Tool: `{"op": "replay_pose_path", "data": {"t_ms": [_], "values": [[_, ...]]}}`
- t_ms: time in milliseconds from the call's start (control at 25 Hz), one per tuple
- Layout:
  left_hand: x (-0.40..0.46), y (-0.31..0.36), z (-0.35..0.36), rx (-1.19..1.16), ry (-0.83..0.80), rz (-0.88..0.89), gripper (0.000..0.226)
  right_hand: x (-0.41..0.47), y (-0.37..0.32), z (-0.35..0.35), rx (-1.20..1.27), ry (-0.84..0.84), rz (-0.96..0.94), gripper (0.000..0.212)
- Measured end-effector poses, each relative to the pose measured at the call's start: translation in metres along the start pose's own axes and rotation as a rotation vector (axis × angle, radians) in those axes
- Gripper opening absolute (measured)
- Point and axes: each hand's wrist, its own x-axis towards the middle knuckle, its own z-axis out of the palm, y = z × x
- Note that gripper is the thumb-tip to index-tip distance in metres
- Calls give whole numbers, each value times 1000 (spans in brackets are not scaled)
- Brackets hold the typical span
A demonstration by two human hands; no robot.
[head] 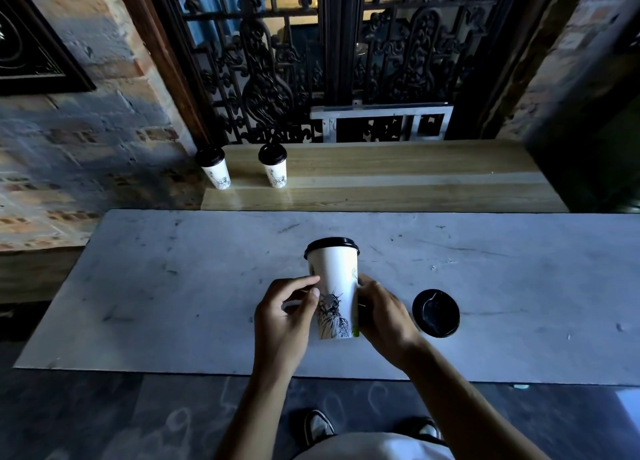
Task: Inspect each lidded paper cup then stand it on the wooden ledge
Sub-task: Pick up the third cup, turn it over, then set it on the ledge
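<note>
- held tall white paper cup [335,286]: black lid, black line-drawn statue print, green mark near base
- two small white paper cups at 11 o'clock [216,170] [275,170]: same black lids, same print
- cup at 3 o'clock [435,313]: black round lid
- long wooden ledge [398,179]: pale tan, grain stripes
- marble tabletop [173,286]: grey-white, dark scuffs

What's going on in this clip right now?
A person holds a lidded paper cup in both hands over the marble table, left hand and right hand on either side of it, apparently looking it over. Two matching cups already stand at the left end of the wooden ledge. One more lidded cup waits on the table beside the right hand.
</note>
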Motion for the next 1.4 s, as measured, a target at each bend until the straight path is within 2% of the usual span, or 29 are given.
{"op": "replay_pose_path", "data": {"t_ms": [240, 520, 720, 880, 1040, 1200, 1400], "values": [[4, -1, 1, 33, 6, -25, 35, -3, -6, -5, -86, -50, -1, 35], [6, -7, 5, -47, 37, -91, 16, -5, -12, -4, -144, -88, -39, 37], [4, -5, 6, -39, 18, -111, 15, -4, -13, -5, -167, -126, -62, 40], [2, -5, 9, -52, 28, -139, 23, -4, -14, -7, -187, -114, -86, 51], [2, -5, 11, -25, 19, -101, 24, -2, -12, -11, -265, -66, -135, 73], [3, -3, 12, -25, 12, -75, 27, -3, -13, -13, -306, -115, -205, 53], [5, -5, 13, -64, 36, -97, 22, -2, -11, -13, -121, -84, -143, 37]]}}
